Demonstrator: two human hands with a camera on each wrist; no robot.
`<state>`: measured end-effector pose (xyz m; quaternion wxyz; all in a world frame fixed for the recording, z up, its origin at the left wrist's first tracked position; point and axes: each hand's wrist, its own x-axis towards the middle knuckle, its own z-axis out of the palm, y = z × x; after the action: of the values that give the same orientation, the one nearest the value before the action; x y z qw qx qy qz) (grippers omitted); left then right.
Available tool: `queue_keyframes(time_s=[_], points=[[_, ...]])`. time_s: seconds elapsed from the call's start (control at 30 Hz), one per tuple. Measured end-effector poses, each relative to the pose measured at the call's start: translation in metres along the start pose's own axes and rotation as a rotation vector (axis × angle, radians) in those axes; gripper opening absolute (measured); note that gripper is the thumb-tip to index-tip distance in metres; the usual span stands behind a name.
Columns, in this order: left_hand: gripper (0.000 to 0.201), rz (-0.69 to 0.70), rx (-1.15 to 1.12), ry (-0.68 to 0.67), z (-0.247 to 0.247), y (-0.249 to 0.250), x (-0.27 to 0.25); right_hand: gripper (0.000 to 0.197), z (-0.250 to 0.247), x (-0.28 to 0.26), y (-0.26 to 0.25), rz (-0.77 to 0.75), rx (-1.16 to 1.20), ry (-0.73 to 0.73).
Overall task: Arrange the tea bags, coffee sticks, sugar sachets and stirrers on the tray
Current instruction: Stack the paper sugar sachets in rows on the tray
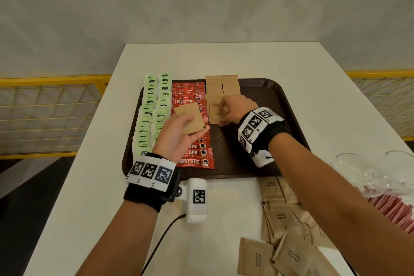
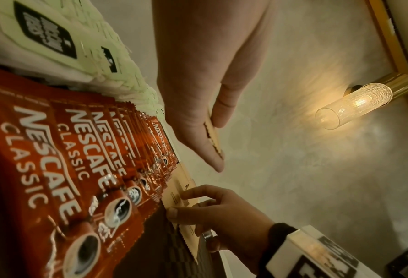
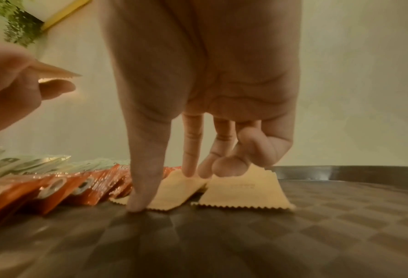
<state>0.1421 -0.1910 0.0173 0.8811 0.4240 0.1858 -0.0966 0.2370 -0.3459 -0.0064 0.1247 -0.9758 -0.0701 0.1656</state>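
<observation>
A dark brown tray (image 1: 268, 141) holds two columns of green tea bags (image 1: 152, 114), a column of red coffee sticks (image 1: 195, 157) and two short columns of brown sugar sachets (image 1: 221, 85). My left hand (image 1: 190, 123) hovers over the coffee sticks and grips a small stack of sugar sachets (image 1: 188, 116), thumb on top; their edge (image 2: 213, 135) shows beside the thumb. My right hand (image 1: 233, 110) arches over one sugar sachet (image 1: 216, 115) lying on the tray. The thumb is at its near edge and the fingertips (image 3: 191, 169) touch its far part (image 3: 174, 191). Another sachet (image 3: 243, 193) lies beside it.
Loose brown sugar sachets (image 1: 280, 208) are heaped on the white table in front of the tray, under my right forearm. Pink packets (image 1: 392, 204) and a clear plastic container (image 1: 369, 170) sit at the right edge. A white marker block (image 1: 197, 199) with a cable lies near the tray's front.
</observation>
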Motion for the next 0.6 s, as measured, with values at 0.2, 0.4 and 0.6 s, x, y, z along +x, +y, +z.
queue_keyframes(time_s=[0.2,0.4,0.6], points=[[0.021,0.005,-0.019,0.014,-0.002,0.003,0.000,0.048,-0.004,0.004,-0.006,-0.019,-0.015,0.004],[0.021,0.005,-0.003,0.013,-0.003,0.003,0.000,0.048,-0.005,0.001,0.001,0.016,0.084,0.060],[0.021,0.008,-0.002,0.007,-0.005,0.002,0.001,0.072,-0.010,-0.012,0.030,0.256,0.277,0.063]])
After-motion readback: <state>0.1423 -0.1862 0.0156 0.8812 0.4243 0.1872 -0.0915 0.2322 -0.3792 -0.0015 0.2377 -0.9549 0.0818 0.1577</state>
